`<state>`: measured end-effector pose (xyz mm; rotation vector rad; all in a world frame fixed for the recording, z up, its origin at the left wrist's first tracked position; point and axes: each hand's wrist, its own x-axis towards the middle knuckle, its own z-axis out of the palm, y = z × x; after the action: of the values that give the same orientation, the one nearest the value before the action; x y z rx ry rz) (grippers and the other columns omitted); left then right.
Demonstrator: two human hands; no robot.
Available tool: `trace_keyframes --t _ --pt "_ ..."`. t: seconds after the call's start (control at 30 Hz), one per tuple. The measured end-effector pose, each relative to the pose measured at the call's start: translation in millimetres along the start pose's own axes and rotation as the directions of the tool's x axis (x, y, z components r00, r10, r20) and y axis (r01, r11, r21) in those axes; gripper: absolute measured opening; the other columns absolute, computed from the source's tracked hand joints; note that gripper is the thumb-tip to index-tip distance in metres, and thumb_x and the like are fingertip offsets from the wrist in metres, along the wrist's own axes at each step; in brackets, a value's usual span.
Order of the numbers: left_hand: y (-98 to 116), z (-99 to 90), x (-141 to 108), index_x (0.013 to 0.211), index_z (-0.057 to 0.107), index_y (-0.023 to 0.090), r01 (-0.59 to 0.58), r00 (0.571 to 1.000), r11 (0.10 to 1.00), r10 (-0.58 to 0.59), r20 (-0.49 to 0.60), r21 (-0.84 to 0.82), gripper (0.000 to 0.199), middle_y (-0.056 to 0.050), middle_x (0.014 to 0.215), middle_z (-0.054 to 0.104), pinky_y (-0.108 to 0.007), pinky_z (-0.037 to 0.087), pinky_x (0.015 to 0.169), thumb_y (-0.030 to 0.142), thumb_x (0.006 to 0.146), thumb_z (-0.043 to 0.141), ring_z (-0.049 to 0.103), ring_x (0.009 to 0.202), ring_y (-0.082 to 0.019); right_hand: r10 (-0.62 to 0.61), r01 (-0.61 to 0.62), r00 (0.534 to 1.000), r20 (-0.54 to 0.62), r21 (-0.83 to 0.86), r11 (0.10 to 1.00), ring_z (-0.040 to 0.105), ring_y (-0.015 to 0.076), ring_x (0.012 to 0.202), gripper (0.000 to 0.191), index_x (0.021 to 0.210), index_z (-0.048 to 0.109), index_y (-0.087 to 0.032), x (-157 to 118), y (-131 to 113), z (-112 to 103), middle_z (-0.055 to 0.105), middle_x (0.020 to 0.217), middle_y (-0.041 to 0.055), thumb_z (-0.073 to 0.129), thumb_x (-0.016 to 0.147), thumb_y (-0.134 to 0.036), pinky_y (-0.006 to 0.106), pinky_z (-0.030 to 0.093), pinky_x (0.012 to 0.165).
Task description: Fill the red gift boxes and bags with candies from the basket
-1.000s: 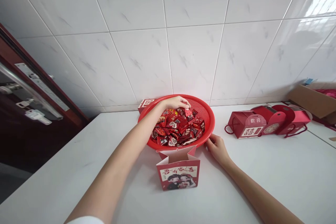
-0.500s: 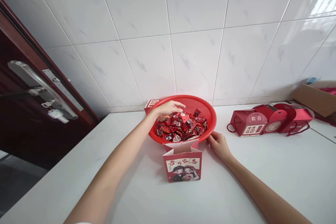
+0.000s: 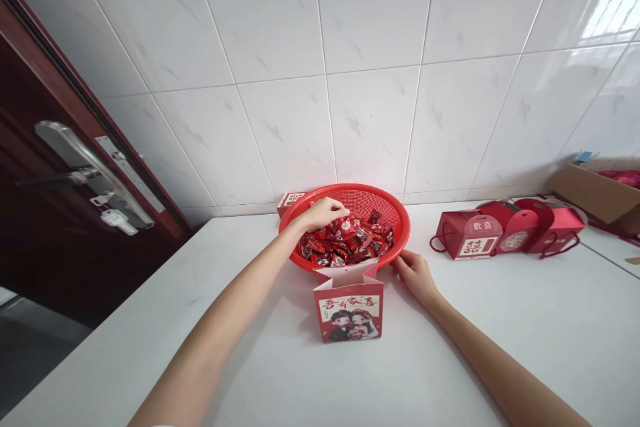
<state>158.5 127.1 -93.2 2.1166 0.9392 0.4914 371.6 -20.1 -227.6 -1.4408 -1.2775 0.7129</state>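
A red plastic basket point(image 3: 403, 221) with a mesh wall stands on the white counter, filled with wrapped candies point(image 3: 363, 237) in red and brown. Over its left part, my left hand point(image 3: 323, 212) is closed in a pinch on a red-wrapped candy point(image 3: 343, 225) at the top of the pile. My right hand point(image 3: 414, 272) grips the basket low at its right front side; some of its fingertips are hidden under the rim. In front of the basket, a red paper gift box point(image 3: 349, 310) with a cartoon couple stands upright, its top open.
Several red gift boxes point(image 3: 477, 237) with cord handles stand in a row at the right. Another red box point(image 3: 290, 199) is partly hidden behind the basket. A cardboard carton point(image 3: 590, 190) sits at the far right. A tiled wall backs the counter; a dark red door point(image 3: 50, 227) is at the left.
My left hand's fingers, spread over the candies before, have come down and closed on a red-wrapped candy. My right hand stays at the basket. The view has shifted slightly.
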Motion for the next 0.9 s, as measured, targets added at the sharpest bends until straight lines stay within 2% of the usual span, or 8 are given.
trace_keyframes --t 0.2,0.4,0.5,0.6,0.7,0.77,0.83,0.9 --pt "-5 1.4 5 0.063 0.065 0.020 -0.006 0.997 0.999 0.003 -0.082 -0.033 0.032 0.002 0.062 0.056 -0.026 0.037 0.057 0.050 0.073 0.069 0.050 0.060 -0.014 0.008 -0.008 1.000 0.000 0.036 0.999 0.046 0.0150 0.049 0.039 0.063 0.061 -0.019 0 -1 -1 0.057 0.055 0.0017 0.050 0.080 -0.053 0.028 0.037 0.051" --pt "-17 0.9 10 0.060 0.067 0.022 0.023 0.990 0.997 -0.034 -0.138 -0.080 0.033 0.001 0.057 0.059 -0.026 0.036 0.053 0.052 0.072 0.073 0.056 0.059 -0.017 0.018 -0.015 0.999 -0.035 0.098 0.995 0.046 0.0147 0.049 0.041 0.062 0.062 -0.018 1 -5 -2 0.058 0.054 0.0022 0.054 0.079 -0.055 0.027 0.036 0.047" --pt "-20 1.5 12 0.065 0.067 0.022 0.028 0.985 0.991 -0.050 -0.168 -0.132 0.036 0.001 0.058 0.060 -0.026 0.036 0.050 0.056 0.075 0.071 0.059 0.059 -0.017 0.027 -0.015 0.996 -0.088 0.135 0.991 0.046 0.0145 0.048 0.044 0.059 0.060 -0.019 2 -5 -2 0.056 0.053 0.0023 0.056 0.079 -0.057 0.027 0.036 0.044" --pt "-18 1.9 12 0.071 0.068 0.020 0.010 0.983 0.978 -0.048 -0.179 -0.209 0.042 0.000 0.064 0.064 -0.025 0.038 0.050 0.062 0.076 0.069 0.059 0.054 -0.014 0.034 0.001 0.979 -0.203 0.168 0.986 0.044 0.0136 0.047 0.044 0.058 0.056 -0.021 0 -10 -8 0.056 0.055 0.0022 0.055 0.080 -0.059 0.027 0.035 0.044" --pt "-14 1.3 10 0.078 0.070 0.018 -0.038 0.985 0.953 -0.015 -0.173 -0.301 0.047 -0.003 0.079 0.072 -0.028 0.051 0.063 0.065 0.073 0.070 0.066 0.064 -0.016 -0.022 0.095 0.927 -0.376 0.177 0.980 0.045 0.0134 0.050 0.040 0.061 0.054 -0.022 -1 -32 -18 0.056 0.059 0.0015 0.054 0.086 -0.053 0.028 0.039 0.049" --pt "-11 0.4 8 0.080 0.073 0.017 -0.084 0.987 0.925 0.026 -0.159 -0.371 0.047 -0.007 0.090 0.076 -0.033 0.056 0.080 0.063 0.070 0.074 0.071 0.080 -0.020 -0.150 0.243 0.869 -0.472 0.141 0.960 0.048 0.0139 0.053 0.036 0.061 0.054 -0.023 1 -55 -25 0.058 0.061 0.0015 0.056 0.089 -0.046 0.029 0.042 0.053" --pt "-8 -0.1 5 0.078 0.075 0.015 -0.143 0.985 0.884 0.083 -0.152 -0.444 0.040 -0.010 0.096 0.078 -0.038 0.054 0.092 0.053 0.066 0.081 0.071 0.093 -0.024 -0.246 0.327 0.847 -0.472 0.097 0.940 0.052 0.0150 0.056 0.031 0.065 0.057 -0.023 10 -80 -28 0.062 0.064 0.0017 0.056 0.090 -0.042 0.030 0.046 0.058" --pt "-6 0.4 3 0.078 0.076 0.015 -0.198 0.978 0.847 0.136 -0.160 -0.493 0.032 -0.010 0.100 0.078 -0.040 0.053 0.095 0.039 0.060 0.086 0.070 0.099 -0.026 -0.286 0.340 0.885 -0.368 0.090 0.936 0.061 0.0179 0.068 0.024 0.073 0.062 -0.022 25 -100 -26 0.068 0.073 0.0035 0.059 0.088 -0.041 0.032 0.051 0.069"
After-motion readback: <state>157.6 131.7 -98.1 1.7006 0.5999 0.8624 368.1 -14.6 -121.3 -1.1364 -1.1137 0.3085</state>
